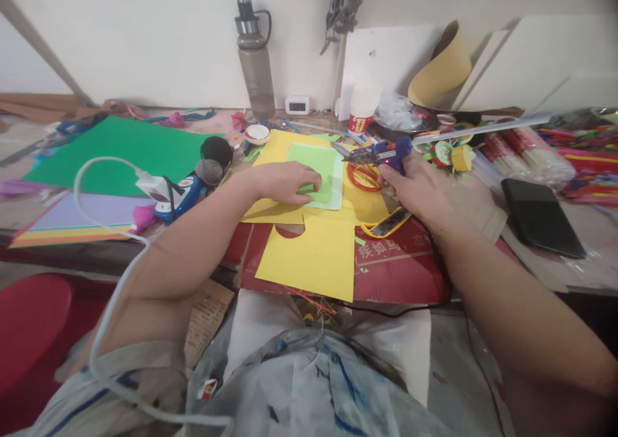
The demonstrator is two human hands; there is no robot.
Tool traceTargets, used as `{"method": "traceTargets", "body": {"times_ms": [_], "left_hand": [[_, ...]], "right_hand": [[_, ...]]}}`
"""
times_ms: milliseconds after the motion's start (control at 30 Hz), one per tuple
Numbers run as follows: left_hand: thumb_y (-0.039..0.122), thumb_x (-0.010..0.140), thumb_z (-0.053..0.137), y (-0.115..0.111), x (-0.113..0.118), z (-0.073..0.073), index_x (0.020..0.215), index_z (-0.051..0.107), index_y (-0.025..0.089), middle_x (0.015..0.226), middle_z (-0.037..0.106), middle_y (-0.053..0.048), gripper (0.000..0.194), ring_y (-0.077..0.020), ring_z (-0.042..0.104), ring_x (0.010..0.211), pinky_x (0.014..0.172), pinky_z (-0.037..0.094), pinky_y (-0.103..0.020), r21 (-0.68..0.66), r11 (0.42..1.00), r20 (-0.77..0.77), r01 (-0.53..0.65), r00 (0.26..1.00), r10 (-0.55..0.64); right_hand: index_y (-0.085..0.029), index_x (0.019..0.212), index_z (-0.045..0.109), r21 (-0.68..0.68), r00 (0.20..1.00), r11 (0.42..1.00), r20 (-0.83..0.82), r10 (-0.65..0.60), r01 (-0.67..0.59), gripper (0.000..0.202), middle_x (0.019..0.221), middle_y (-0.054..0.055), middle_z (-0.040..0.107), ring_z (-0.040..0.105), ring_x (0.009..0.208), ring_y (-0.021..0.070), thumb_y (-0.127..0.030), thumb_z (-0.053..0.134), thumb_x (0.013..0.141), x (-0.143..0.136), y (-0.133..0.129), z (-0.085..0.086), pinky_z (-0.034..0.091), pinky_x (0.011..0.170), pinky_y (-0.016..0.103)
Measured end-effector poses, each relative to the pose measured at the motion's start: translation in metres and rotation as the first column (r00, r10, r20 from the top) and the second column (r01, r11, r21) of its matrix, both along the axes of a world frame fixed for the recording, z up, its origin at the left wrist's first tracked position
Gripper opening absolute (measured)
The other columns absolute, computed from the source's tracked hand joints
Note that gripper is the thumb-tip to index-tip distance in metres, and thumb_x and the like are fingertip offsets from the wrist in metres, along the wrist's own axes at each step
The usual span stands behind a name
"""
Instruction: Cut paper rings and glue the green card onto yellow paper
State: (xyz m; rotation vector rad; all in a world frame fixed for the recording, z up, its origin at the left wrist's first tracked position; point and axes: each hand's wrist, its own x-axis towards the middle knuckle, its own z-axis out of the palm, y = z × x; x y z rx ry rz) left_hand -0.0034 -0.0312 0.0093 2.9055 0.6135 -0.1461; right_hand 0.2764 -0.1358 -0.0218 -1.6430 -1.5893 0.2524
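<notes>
My right hand [410, 183] is closed around the grip of a blue hot glue gun [381, 154] with a small red light. A long clear glue stick [483, 129] sticks out behind the gun. The nozzle points left, over the edge of the light green paper [331, 173]. On that paper lies my left hand [290, 183], fingers extended and slightly bent, pressing on the sheet. Under it are yellow sheets [313, 253], one with a rounded cut-out. Beside the right hand lie a red ring-shaped thing [364, 178] and a yellow-edged tool [386, 223] I cannot name.
A water bottle [257, 70], a small digital clock [297, 105] and a paper cup [361, 112] stand by the wall. Green sheets [120, 154] and a power strip [178, 199] lie left. To the right are a black phone [543, 218] and bundled coloured sticks [589, 167]. A white cable [96, 334] crosses my left arm.
</notes>
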Motion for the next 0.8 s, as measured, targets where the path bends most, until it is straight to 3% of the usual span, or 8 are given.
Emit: {"method": "traceTargets", "body": {"times_ms": [133, 267, 467, 567, 667, 800], "left_hand": [[0.028, 0.084, 0.057, 0.001, -0.001, 0.003, 0.126, 0.068, 0.025, 0.128, 0.072, -0.007, 0.044, -0.0253, 0.067, 0.114, 0.102, 0.047, -0.034, 0.068, 0.997, -0.047, -0.039, 0.998, 0.042], [0.034, 0.092, 0.051, 0.003, 0.004, 0.003, 0.111, 0.072, 0.019, 0.112, 0.076, -0.01, 0.032, -0.0254, 0.069, 0.107, 0.096, 0.049, -0.034, 0.112, 0.974, 0.055, -0.197, 0.98, 0.192], [0.029, 0.086, 0.059, -0.002, 0.016, -0.006, 0.092, 0.073, 0.018, 0.097, 0.078, -0.006, 0.019, -0.0206, 0.07, 0.09, 0.087, 0.051, -0.033, -0.076, 0.911, 0.377, -0.406, 0.834, 0.404], [0.028, 0.084, 0.062, -0.002, 0.022, -0.014, 0.085, 0.072, 0.018, 0.09, 0.077, -0.005, 0.014, -0.019, 0.069, 0.084, 0.083, 0.052, -0.033, -0.143, 0.902, 0.411, -0.408, 0.804, 0.429], [0.025, 0.083, 0.061, 0.002, 0.025, -0.021, 0.081, 0.071, 0.017, 0.089, 0.077, -0.004, 0.012, -0.0179, 0.067, 0.082, 0.08, 0.052, -0.031, -0.197, 0.879, 0.453, -0.434, 0.755, 0.474], [0.024, 0.081, 0.06, 0.005, 0.024, -0.023, 0.079, 0.069, 0.017, 0.089, 0.076, -0.005, 0.012, -0.0171, 0.065, 0.081, 0.079, 0.051, -0.03, -0.258, 0.855, 0.466, -0.45, 0.717, 0.518]], "right_hand": [[-0.023, 0.102, 0.066, -0.004, 1.0, 1.0, -0.015, -0.006, 0.006, 0.028, 0.095, 0.011, 0.073, 0.066, 0.103, 0.0342, -0.047, 0.056, 0.091, -0.002, -0.002, 0.003, 0.053, 0.086, 0.048], [-0.023, 0.099, 0.067, -0.016, 0.999, 0.999, -0.044, -0.031, 0.03, 0.027, 0.091, 0.011, 0.072, 0.067, 0.099, 0.0333, -0.047, 0.057, 0.09, -0.005, -0.006, 0.006, 0.053, 0.084, 0.047], [-0.024, 0.091, 0.066, 0.005, 0.997, 0.998, -0.041, -0.061, 0.061, 0.03, 0.087, 0.01, 0.071, 0.068, 0.094, 0.033, -0.051, 0.054, 0.091, -0.008, -0.012, 0.01, 0.054, 0.083, 0.047], [-0.024, 0.092, 0.066, 0.024, 0.998, 0.998, 0.002, -0.061, 0.061, 0.03, 0.089, 0.011, 0.072, 0.068, 0.094, 0.0343, -0.052, 0.056, 0.09, -0.008, -0.014, 0.012, 0.054, 0.083, 0.048], [-0.025, 0.098, 0.066, 0.025, 0.998, 0.999, 0.059, 0.028, -0.029, 0.03, 0.096, 0.011, 0.074, 0.068, 0.097, 0.0351, -0.052, 0.056, 0.091, -0.011, -0.017, 0.015, 0.053, 0.085, 0.048], [-0.024, 0.091, 0.064, -0.108, 0.978, 0.988, 0.164, 0.129, -0.112, 0.027, 0.089, 0.012, 0.073, 0.069, 0.088, 0.0349, -0.051, 0.057, 0.091, -0.015, -0.018, 0.013, 0.054, 0.081, 0.047]]}}
